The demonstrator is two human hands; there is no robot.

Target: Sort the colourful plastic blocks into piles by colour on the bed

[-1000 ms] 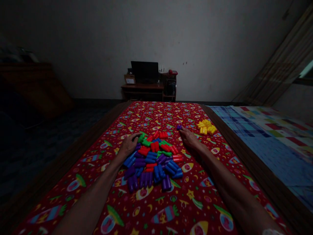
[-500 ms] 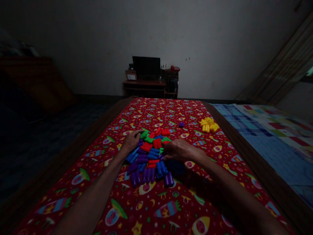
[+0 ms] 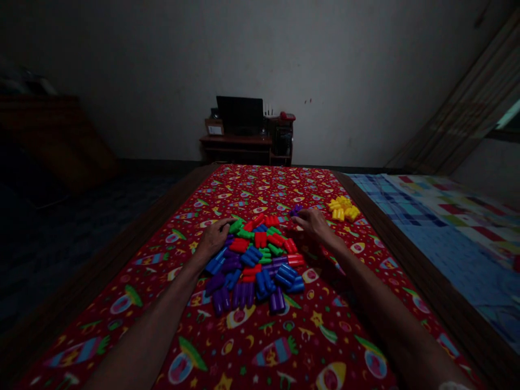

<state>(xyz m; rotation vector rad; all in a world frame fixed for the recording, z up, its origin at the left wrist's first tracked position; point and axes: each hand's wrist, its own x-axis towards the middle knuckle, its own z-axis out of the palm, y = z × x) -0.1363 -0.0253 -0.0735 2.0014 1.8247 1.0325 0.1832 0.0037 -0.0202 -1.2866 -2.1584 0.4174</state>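
Note:
A spread pile of plastic toy building blocks [image 3: 252, 255] in red, green, blue and purple lies on a red patterned cloth [image 3: 268, 325]. My left hand [image 3: 214, 236] rests at the pile's far left edge, fingers loosely curved and apart, the fingertips by a green block [image 3: 236, 225]. Beyond the pile on the right, my right hand [image 3: 314, 223] is low over the cloth with its fingers pinched at purple blocks [image 3: 296, 209]. Those fingers partly hide the purple blocks, so how many are there is unclear.
A small heap of yellow blocks [image 3: 343, 209] sits on the cloth to the right of my right hand. Past the table's far end stands a desk [image 3: 235, 140] with a dark monitor [image 3: 239, 115]. Bedding [image 3: 410, 233] with checks lies on the right.
My right hand has moved from the pile's right side, away from me, to the lone purple block. Blocks it covered now show. My left hand stays by the green block.

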